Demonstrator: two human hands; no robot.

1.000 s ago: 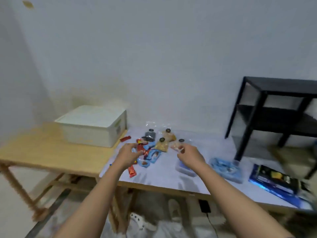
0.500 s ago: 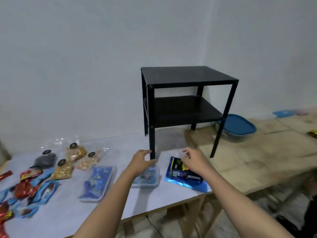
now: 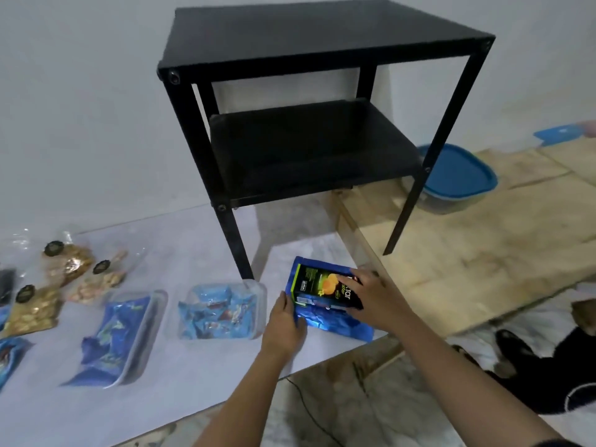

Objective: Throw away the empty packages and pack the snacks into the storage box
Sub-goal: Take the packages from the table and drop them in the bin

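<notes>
Dim, bluish light, perhaps from overhead; edges bow, and the right hand point(image 3: 371, 298) smears slightly.

— What stands in front of you?
— A black side table point(image 3: 322, 33) with a lower shelf point(image 3: 309, 150), against a white wall point(image 3: 80, 108). Its front left leg is on a white sheet point(image 3: 193, 382), its front right leg on bare wooden boards point(image 3: 483, 253).
— And behind it?
— On my right, a container with a blue lid point(image 3: 458, 175). A thin black cable point(image 3: 309, 411) trails below.
</notes>
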